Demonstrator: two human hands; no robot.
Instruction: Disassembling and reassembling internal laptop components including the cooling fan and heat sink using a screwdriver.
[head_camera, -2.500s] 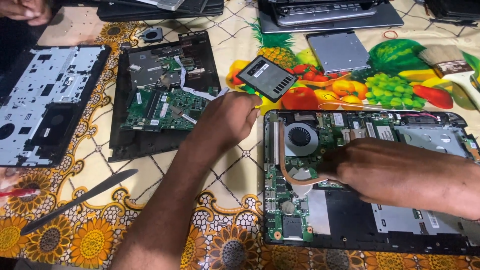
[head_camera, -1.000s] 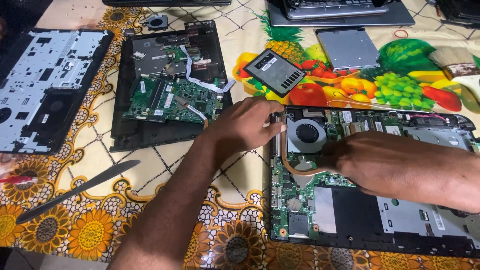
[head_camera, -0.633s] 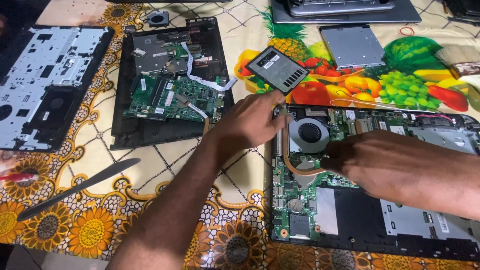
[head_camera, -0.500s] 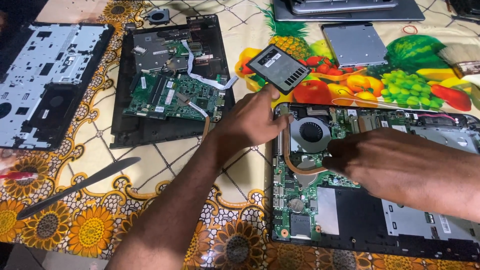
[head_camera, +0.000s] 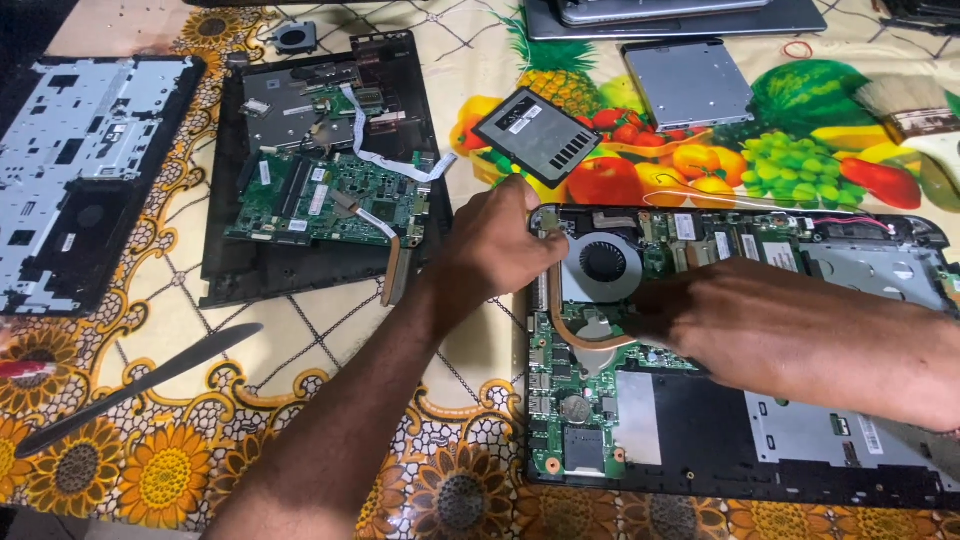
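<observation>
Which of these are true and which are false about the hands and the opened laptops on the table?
1. The left hand touches the top left corner of the open laptop. True.
2. The right hand holds the knife. False: the knife lies alone on the tablecloth, and the right hand rests on the laptop's board beside the fan.
3. The fan is round and black. True.
4. The black drive lies inside the laptop. False: it lies on the tablecloth above it.
5. A second opened laptop lies to the left. True.
</observation>
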